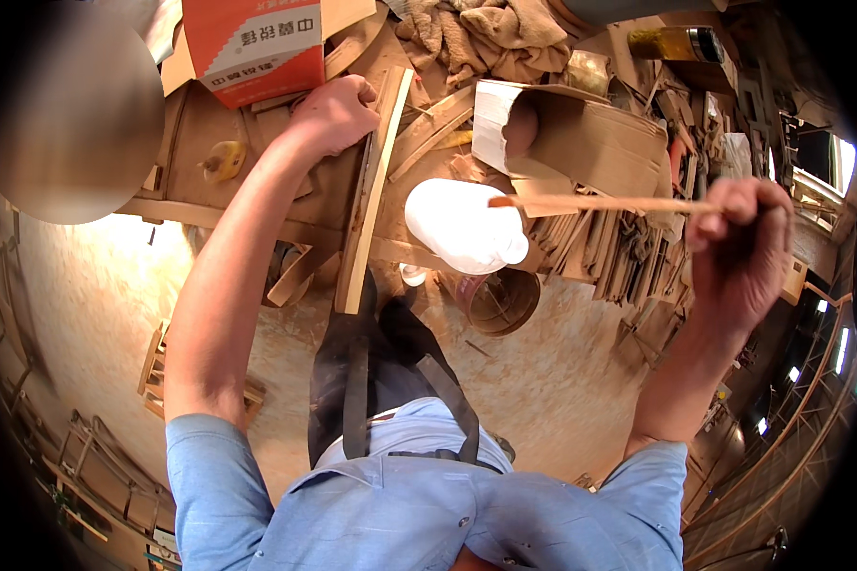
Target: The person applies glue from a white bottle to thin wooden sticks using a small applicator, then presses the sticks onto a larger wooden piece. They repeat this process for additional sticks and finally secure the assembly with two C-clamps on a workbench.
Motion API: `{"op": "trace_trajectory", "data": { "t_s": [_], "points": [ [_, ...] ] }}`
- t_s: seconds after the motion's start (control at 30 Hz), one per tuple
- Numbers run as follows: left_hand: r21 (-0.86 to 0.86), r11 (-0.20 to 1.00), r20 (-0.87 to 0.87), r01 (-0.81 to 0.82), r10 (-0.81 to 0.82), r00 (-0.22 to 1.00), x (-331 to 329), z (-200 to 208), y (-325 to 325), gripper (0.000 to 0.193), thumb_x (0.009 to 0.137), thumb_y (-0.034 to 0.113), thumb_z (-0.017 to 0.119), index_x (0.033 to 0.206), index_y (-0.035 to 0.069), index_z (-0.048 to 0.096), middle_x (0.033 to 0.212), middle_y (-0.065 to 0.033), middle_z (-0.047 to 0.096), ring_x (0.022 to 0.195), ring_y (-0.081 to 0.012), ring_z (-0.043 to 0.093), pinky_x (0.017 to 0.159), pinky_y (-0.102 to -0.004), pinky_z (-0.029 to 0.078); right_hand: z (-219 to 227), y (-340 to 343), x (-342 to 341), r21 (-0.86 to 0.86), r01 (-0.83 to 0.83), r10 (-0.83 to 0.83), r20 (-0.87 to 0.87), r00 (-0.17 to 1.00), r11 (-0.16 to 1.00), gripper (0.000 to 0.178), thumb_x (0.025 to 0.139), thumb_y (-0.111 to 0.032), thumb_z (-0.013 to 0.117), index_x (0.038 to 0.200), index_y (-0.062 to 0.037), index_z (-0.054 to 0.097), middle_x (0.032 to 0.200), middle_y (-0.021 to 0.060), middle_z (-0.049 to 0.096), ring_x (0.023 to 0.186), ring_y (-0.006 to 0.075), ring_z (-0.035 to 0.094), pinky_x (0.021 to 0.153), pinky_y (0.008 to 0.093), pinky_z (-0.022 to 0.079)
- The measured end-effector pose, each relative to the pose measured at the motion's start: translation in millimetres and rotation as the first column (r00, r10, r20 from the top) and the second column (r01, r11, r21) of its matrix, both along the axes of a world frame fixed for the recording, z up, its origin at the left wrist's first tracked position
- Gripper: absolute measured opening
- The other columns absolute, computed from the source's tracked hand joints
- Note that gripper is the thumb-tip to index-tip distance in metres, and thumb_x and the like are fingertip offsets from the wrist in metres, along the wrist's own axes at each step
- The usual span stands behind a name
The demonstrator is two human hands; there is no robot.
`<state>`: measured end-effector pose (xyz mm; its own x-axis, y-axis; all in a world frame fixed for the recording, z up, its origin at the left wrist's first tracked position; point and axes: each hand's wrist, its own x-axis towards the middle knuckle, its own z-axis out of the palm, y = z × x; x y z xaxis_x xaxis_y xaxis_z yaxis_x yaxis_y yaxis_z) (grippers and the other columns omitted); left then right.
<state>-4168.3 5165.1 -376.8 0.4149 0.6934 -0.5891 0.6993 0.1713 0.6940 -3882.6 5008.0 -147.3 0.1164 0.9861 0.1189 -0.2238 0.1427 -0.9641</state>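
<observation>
My left hand is closed against the left side of a long, pale wooden strip near its far end. Its fingertips are partly hidden. The strip's near end juts out past the bench edge. Raised at the right, my right hand pinches the end of a thin wooden stick. The stick points left and has a dark reddish tip. It passes in front of a white plastic bottle, which lies below the tip in the view; the hand is slightly blurred.
A red and white box and a small yellow bottle are on the bench at left. An open cardboard box, crumpled cloth and stacked thin wood pieces crowd the right. A round bucket stands below the bench edge.
</observation>
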Motion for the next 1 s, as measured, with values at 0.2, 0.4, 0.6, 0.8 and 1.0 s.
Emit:
{"op": "trace_trajectory", "data": {
  "t_s": [0.2, 0.4, 0.6, 0.8, 1.0],
  "points": [
    [0.017, 1.0, -0.002, -0.018, 0.018, 1.0, -2, -11, 1, 0.043, 0.08, 0.016, 0.062, 0.122, 0.004, 0.064, 0.091, -0.0118, 0.072, 0.062, -0.0194, 0.065, 0.059, -0.0336, 0.052, -83, 39, -42, -0.101, -0.056, 0.053, -0.034, 0.998, 0.993, 0.024, 0.105, -0.01, 0.047, 0.118, 0.0018, 0.063, 0.099, 0.0226, 0.071, 0.079, 0.0269, 0.074, 0.065, 0.0351, 0.065],
    [0.011, 1.0, 0.017, 0.0, -0.001, 1.0, -3, -8, 2, 0.044, 0.08, 0.015, 0.062, 0.122, 0.0, 0.062, 0.091, -0.0114, 0.07, 0.064, -0.0179, 0.064, 0.059, -0.0333, 0.051, -137, 56, -61, -0.281, -0.107, 0.085, -0.091, 0.992, 0.954, 0.02, 0.104, -0.011, 0.053, 0.114, 0.0029, 0.063, 0.099, 0.0188, 0.072, 0.081, 0.0222, 0.072, 0.069, 0.0323, 0.062],
    [0.016, 0.999, 0.036, 0.036, -0.036, 0.999, -5, -12, 4, 0.049, 0.082, 0.013, 0.061, 0.128, -0.004, 0.058, 0.095, -0.0104, 0.068, 0.068, -0.0148, 0.062, 0.058, -0.0318, 0.05, -150, 66, -59, -0.29, -0.132, 0.105, -0.109, 0.989, 0.948, 0.021, 0.104, -0.011, 0.052, 0.116, 0.0028, 0.062, 0.1, 0.0188, 0.071, 0.083, 0.0229, 0.071, 0.069, 0.0337, 0.062],
    [-0.034, 0.999, 0.031, 0.014, -0.013, 0.999, -3, -1, 4, 0.048, 0.081, 0.012, 0.06, 0.126, -0.003, 0.059, 0.093, -0.0115, 0.069, 0.069, -0.0171, 0.063, 0.061, -0.0328, 0.05, -155, 71, -54, -0.282, -0.132, 0.109, -0.097, 0.989, 0.95, 0.022, 0.104, -0.011, 0.052, 0.117, 0.0034, 0.062, 0.101, 0.0193, 0.071, 0.084, 0.0237, 0.071, 0.069, 0.0348, 0.062],
    [0.011, 1.0, 0.016, 0.0, 0.0, 1.0, -3, -10, 3, 0.045, 0.08, 0.014, 0.06, 0.123, 0.0, 0.063, 0.096, -0.0161, 0.072, 0.076, -0.0229, 0.068, 0.072, -0.0349, 0.053, -157, 69, -52, -0.311, -0.12, 0.103, -0.071, 0.992, 0.943, 0.022, 0.104, -0.011, 0.052, 0.117, 0.0039, 0.062, 0.102, 0.0191, 0.071, 0.085, 0.0237, 0.071, 0.071, 0.0345, 0.062]
  ]
}}
